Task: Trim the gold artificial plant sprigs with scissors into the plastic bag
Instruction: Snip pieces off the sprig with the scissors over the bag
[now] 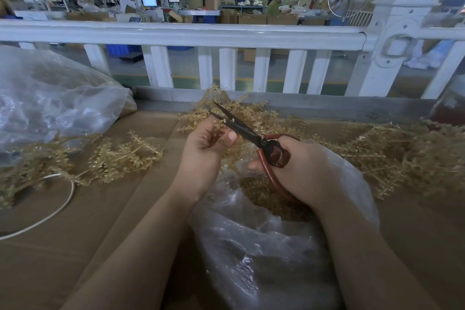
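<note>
Head view, we are pinching a gold sprig [214, 131] in our left hand [203, 151], our right hand [299, 171] gripping part-open scissors [241, 128] above the plastic bag [251, 246].

Gold sprigs [130, 156], red-handled scissors [254, 137]

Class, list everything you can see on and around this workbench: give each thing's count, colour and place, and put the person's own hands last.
scissors: one, black blades, red handles, centre, blades parted
held sprig: one, gold, at the blades
loose sprigs: many, gold, piled right, behind and left
plastic bag: one, clear, below the hands, gold trimmings inside
second bag: one, clear, far left
cardboard: brown, covers the bench
cord: one, white, lower left
railing: one, white, behind the bench
left hand: holds the sprig
right hand: grips the scissors
</note>
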`<state>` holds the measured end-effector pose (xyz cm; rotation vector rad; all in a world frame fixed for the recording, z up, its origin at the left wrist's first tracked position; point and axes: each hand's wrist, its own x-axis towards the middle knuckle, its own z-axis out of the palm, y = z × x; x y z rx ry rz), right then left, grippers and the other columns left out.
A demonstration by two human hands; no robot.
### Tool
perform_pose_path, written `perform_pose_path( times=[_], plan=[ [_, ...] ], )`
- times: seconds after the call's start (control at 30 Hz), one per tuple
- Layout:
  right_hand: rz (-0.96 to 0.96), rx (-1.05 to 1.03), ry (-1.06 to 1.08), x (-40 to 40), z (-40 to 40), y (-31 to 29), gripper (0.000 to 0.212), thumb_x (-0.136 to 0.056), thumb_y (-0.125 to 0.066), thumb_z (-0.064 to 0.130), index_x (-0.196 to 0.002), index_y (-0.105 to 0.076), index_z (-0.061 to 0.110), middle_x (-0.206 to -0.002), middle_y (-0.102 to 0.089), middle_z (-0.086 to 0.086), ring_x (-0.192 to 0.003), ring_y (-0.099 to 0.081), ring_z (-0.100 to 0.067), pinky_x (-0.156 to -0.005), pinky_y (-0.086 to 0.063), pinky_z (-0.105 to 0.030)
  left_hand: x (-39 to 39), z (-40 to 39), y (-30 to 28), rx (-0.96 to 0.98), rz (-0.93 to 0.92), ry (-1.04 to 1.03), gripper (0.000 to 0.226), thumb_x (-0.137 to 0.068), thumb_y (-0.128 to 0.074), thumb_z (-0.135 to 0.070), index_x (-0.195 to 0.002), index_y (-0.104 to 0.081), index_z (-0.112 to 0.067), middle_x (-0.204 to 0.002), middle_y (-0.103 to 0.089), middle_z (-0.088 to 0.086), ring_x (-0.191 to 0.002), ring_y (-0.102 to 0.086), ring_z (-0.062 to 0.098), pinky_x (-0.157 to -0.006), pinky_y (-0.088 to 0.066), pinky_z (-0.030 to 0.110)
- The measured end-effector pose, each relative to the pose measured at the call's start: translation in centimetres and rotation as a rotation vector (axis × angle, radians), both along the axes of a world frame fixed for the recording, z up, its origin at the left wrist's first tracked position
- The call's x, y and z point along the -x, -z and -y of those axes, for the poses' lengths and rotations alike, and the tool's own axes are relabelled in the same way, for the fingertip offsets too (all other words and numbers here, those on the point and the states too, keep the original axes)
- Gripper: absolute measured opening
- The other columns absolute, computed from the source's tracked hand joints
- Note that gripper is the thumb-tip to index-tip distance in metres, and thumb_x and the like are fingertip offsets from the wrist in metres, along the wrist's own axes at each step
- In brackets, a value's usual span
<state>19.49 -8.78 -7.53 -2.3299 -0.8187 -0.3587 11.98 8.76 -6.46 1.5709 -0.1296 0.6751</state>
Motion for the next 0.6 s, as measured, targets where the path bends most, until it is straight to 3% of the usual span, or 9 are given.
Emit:
perform_pose_path(
  times=[0.23,0.4,0.5,0.6],
  plan=[
    [-0.008,-0.009,-0.008,-0.24,-0.15,0.12,0.082,-0.059,-0.03,0.107,-0.095,-0.063,0.04,-0.072,-0.063,0.022,-0.067,-0.058,0.003,-0.061,-0.049,-0.022,-0.3,-0.02,0.44,-0.016,-0.011,0.023,0.016,-0.097,-0.056,0.001,-0.098,-0.064,-0.013,-0.082,-0.058,0.005,-0.077,-0.052,0.015,-0.077,-0.046,0.025],
    [0.011,-0.026,-0.015,-0.3,-0.16,0.11,0.09,-0.058,-0.025,0.108,-0.091,-0.066,0.035,-0.07,-0.064,0.018,-0.065,-0.059,0.0,-0.063,-0.055,-0.028,-0.3,0.03,0.41,-0.03,0.002,0.026,0.022,-0.097,-0.055,0.001,-0.096,-0.064,-0.019,-0.076,-0.063,-0.014,-0.075,-0.056,0.004,-0.075,-0.047,0.017],
    [0.013,-0.042,-0.014,-0.21,-0.07,0.0,0.085,-0.058,-0.026,0.107,-0.082,-0.063,0.034,-0.063,-0.061,0.016,-0.059,-0.058,-0.002,-0.058,-0.053,-0.026,-0.22,0.14,0.27,-0.012,0.006,0.048,0.023,-0.096,-0.054,0.001,-0.095,-0.064,-0.02,-0.077,-0.066,-0.015,-0.074,-0.06,0.001,-0.073,-0.048,0.015],
    [-0.043,-0.078,-0.032,-0.04,-0.15,-0.08,0.07,-0.058,-0.037,0.104,-0.076,-0.058,0.04,-0.065,-0.063,0.016,-0.072,-0.06,0.004,-0.054,-0.042,-0.017,-0.34,0.0,0.38,0.152,-0.047,0.051,0.018,-0.095,-0.057,-0.002,-0.086,-0.063,-0.016,-0.074,-0.067,-0.006,-0.071,-0.062,0.008,-0.072,-0.052,0.022]
  ],
)
